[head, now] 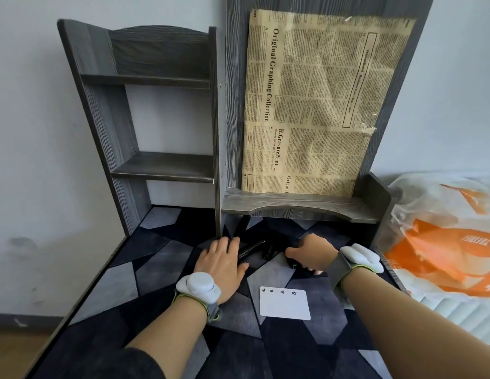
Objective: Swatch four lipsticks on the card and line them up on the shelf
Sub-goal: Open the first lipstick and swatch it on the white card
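The fingers of your right hand (312, 253) are curled round a black lipstick (293, 265), its end poking out toward the left of the frame. Your left hand (222, 265) lies flat on the patterned table (161, 269), fingers straight, their tips touching a long tube (252, 248). A third tube (268, 253) lies between the hands; a fourth I cannot pick out in the shadow. The card (284, 303), just below centre, bears number labels but no colour, and the shelf (293, 203) above holds no lipsticks. So you seem to be at the first pick-up. Next you'll likely need both hands to uncap it, then draw under the first label.
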Motion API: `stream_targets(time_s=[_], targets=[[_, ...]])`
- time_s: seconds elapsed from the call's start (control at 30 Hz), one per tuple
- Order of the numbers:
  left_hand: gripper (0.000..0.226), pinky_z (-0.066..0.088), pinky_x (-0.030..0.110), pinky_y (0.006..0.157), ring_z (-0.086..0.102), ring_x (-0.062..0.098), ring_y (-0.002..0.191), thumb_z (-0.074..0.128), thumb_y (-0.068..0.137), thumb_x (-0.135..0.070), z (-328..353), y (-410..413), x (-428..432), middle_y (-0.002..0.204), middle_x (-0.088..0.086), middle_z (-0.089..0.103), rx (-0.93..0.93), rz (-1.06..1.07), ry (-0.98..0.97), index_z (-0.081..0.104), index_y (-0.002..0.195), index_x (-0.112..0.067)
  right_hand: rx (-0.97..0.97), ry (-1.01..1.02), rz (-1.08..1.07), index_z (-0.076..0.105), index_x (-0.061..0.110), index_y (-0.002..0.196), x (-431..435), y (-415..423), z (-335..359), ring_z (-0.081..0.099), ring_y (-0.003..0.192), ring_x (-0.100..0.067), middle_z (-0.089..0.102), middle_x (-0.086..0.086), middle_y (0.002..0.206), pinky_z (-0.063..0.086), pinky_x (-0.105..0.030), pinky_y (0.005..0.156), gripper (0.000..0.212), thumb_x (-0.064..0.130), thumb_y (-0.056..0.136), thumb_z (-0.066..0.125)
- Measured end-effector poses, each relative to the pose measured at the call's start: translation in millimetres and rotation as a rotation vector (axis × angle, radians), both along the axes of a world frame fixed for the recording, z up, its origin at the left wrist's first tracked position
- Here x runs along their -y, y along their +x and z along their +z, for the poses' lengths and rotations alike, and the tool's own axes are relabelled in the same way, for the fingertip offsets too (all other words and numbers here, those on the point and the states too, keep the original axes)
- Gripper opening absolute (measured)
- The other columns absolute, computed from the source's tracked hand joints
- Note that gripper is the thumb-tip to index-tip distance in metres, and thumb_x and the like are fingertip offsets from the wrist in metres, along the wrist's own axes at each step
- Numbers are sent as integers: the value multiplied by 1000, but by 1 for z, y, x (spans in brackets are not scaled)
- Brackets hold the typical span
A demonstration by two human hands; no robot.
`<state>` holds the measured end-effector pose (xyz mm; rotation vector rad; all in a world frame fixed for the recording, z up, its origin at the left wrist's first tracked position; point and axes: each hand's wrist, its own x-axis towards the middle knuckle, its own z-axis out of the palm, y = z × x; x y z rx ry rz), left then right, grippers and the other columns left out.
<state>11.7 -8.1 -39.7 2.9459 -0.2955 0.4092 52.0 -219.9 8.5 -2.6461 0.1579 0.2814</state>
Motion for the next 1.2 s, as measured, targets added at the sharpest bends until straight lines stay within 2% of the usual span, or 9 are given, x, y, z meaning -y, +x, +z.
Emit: stream_targets(time_s=[0.1,0.23,0.37,0.47,0.53,0.73,0.87,0.97,1.2], targets=[[63,40,36,99,39,24,127,39,93,-51,6,-1,-2,138,3,39,-2,-2,17,23,145,-19,-28,12,0,58,5,66,2,-4,6,58,56,-26,64,-11,66,53,-32,56,38,40,82,56],[64,40,35,99,39,23,128,38,93,-52,14,-3,-4,139,2,38,-6,2,36,22,146,-19,-49,104,-15,65,-1,78,5,-8,14,62,57,-29,68,-13,66,59,-36,61,37,34,85,52],[64,40,36,98,39,23,127,39,93,-52,20,-7,-3,138,2,39,5,-8,27,23,145,-19,-6,180,-28,64,1,73,9,-9,22,62,54,-29,70,-16,66,61,-36,63,26,23,84,56],[63,39,35,98,39,23,127,39,93,-51,25,-9,-1,137,1,39,25,-26,22,23,145,-20,36,343,-33,58,4,76,11,-10,28,59,53,-25,66,-15,66,57,-34,58,17,16,87,64],[62,39,35,97,40,23,126,40,93,-50,29,-10,1,137,1,40,37,-41,23,24,144,-19,64,444,-34,60,4,84,12,-11,33,58,53,-20,63,-12,66,55,-31,57,12,14,87,66],[57,41,34,97,41,21,126,43,94,-45,42,-11,11,136,-1,42,61,-107,-26,27,142,-21,22,640,-26,63,8,98,4,-20,49,53,58,-16,58,-8,70,54,-30,62,9,12,93,58],[49,48,35,86,51,20,117,49,93,-42,49,-12,23,128,-2,52,44,-134,-160,37,136,-23,-68,750,9,62,9,102,-6,-26,51,54,60,-17,57,-9,73,54,-30,65,12,13,96,53],[37,50,37,79,60,22,102,53,91,-39,53,-11,27,114,-2,63,32,-137,-221,50,124,-23,-103,792,15,60,9,100,-11,-26,50,53,57,-17,56,-8,72,53,-29,62,11,13,97,50],[35,51,38,78,63,24,93,59,87,-44,57,-8,26,100,-1,69,51,-150,-312,56,114,-23,-171,843,-2,54,12,88,-14,-27,51,48,48,-18,50,-8,61,40,-25,48,12,18,98,49]])
